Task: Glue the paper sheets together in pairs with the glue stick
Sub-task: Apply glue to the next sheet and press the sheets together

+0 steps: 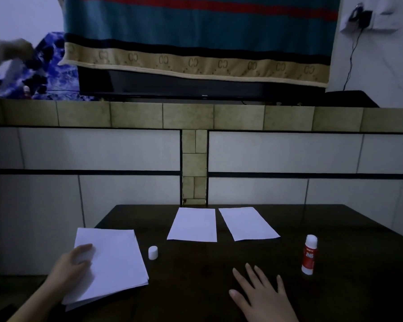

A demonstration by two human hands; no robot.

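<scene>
- My left hand (73,263) rests on the paper stack (107,263) at the counter's (196,280) near-left edge, fingers bent over the top sheet. Judging it's there to pin the pile or peel one off; can't tell which.
- My right hand (263,296) lies flat and open on bare counter, holding nothing, near the glue stick (309,254) for a quick reach.
- Glue stick stands upright at right, uncapped; its white cap (153,252) sits just beside the stack, well apart from the stick.
- Two sheets (192,225) and (248,223) lie side by side at the far edge, not touching. Probably laid out for gluing, working centre free.
</scene>
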